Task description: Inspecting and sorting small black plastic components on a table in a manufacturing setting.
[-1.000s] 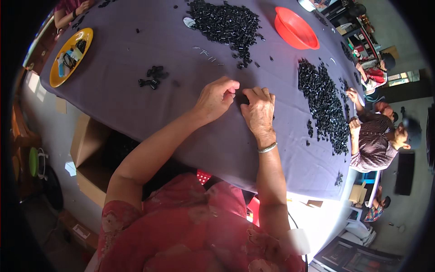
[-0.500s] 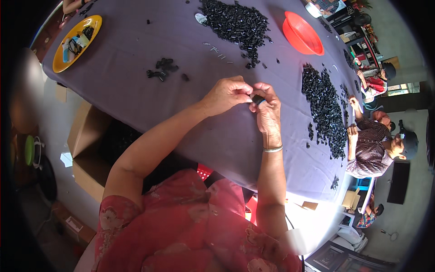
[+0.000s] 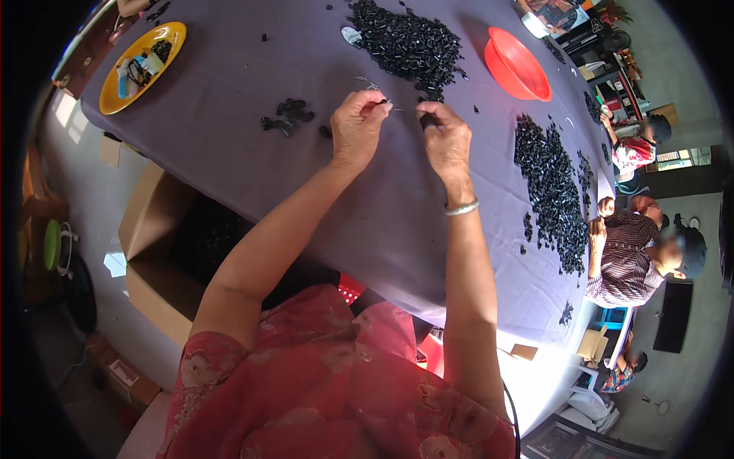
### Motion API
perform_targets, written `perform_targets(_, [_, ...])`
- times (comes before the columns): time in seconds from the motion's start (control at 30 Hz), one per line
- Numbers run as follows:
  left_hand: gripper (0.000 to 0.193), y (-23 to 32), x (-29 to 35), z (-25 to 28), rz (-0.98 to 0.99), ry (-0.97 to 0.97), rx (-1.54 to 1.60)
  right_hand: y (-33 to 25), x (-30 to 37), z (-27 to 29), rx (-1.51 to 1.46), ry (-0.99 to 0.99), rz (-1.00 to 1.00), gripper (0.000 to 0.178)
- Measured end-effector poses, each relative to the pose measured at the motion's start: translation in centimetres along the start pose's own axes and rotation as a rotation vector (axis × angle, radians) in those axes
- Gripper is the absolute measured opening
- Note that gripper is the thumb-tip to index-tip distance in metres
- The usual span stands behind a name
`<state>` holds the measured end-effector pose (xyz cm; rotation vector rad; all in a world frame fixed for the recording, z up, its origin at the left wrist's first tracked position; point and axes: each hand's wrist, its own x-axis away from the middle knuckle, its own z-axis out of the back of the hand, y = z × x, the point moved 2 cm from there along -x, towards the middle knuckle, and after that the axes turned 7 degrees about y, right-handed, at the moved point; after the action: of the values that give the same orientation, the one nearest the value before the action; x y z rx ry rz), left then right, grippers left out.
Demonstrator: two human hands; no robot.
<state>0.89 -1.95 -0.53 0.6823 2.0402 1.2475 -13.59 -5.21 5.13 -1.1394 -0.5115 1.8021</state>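
Observation:
My left hand [image 3: 356, 131] is over the table with thumb and forefinger pinched together. A tiny dark bit shows at its fingertips, too small to name. Right by those fingertips are thin silvery strips [image 3: 365, 79], partly covered by the hand. My right hand [image 3: 449, 145], with a bracelet at the wrist, is closed around a small black piece [image 3: 429, 120], most of it hidden by the fingers. The two hands are apart. Just left of my left hand lies a small cluster of black pieces [image 3: 287, 115].
Large heaps of small black pieces lie at the far middle [image 3: 409, 46] and on the right [image 3: 549, 195]. A red basin [image 3: 501, 61] stands between them. A yellow plate [image 3: 111, 96] of small items is far left. An open cardboard box [image 3: 145, 214] sits below the table edge; people sit across.
My hands were together at the black piece; now they have separated and reached farther forward. The left one has come to the silvery strips. The whole view has shifted slightly.

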Motion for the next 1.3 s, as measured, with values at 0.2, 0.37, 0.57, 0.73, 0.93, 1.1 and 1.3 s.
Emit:
perform_targets(0.2, [0.012,-1.2,-0.5,0.0,-0.035,0.014,-0.079,0.7,-1.5,-3.2,0.432,-0.141,0.36,0.027])
perform_targets(0.37, [0.012,-0.2,-0.2,-0.8,-0.018,-0.06,-0.057,1.0,-1.4,-3.9,0.709,-0.211,0.509,0.018])
perform_targets(0.57, [0.012,-0.1,0.3,-0.4,-0.032,-0.127,-0.055,-0.6,-2.1,-3.2,0.765,-0.332,0.262,0.011])
perform_targets(0.73, [0.013,0.0,0.9,-0.5,-0.025,-0.195,-0.049,1.1,-1.1,-1.6,0.44,-0.261,0.161,0.015])
perform_targets(0.93, [0.015,-0.2,0.9,-0.6,0.055,-0.322,-0.008,1.9,1.3,-0.2,-0.46,-0.149,-0.403,0.016])
perform_targets(1.1, [0.015,0.2,1.0,-1.3,0.183,-0.533,-0.038,2.7,2.2,0.7,-0.649,-0.03,-0.436,0.026])
perform_targets(1.3, [0.015,0.1,1.4,-1.4,0.197,-0.557,-0.034,2.3,2.8,1.2,-0.665,-0.022,-0.296,0.028])
